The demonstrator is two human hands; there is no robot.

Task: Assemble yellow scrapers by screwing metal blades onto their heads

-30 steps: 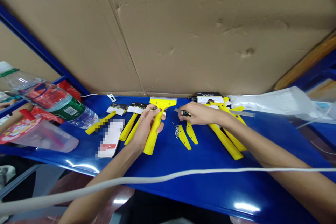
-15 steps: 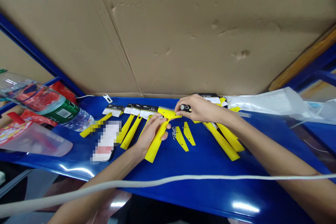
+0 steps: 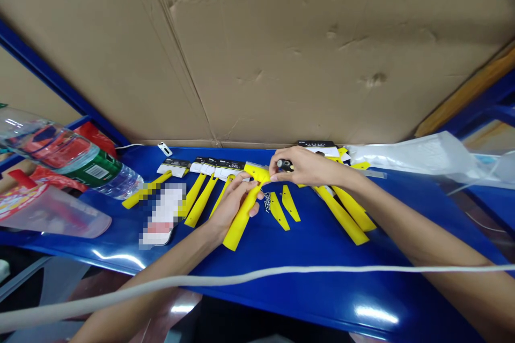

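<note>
My left hand [image 3: 233,199] is closed around a yellow scraper [image 3: 241,222], its handle slanting toward me and its wide head at the far end. In my right hand [image 3: 295,165] is a screwdriver with a dark handle [image 3: 285,165], its end showing past the curled fingers. The right fingertips touch the right side of the scraper's head and hide that part. Two loose yellow plates with small holes, the nearer-left plate [image 3: 279,211] and the right plate [image 3: 290,203], lie just below my hands. A small heap of screws [image 3: 267,202] sits beside them.
More yellow scrapers with card labels lie left [image 3: 203,198] and right [image 3: 344,217] on the blue table [image 3: 306,273]. At far left are a water bottle [image 3: 96,169] and a plastic cup [image 3: 60,209]. A white cable [image 3: 281,272] crosses in front; plastic bags [image 3: 406,158] lie right.
The scraper's head has turned slightly, and my right fingers now cover more of its right side. My left hand keeps its grip on the handle.
</note>
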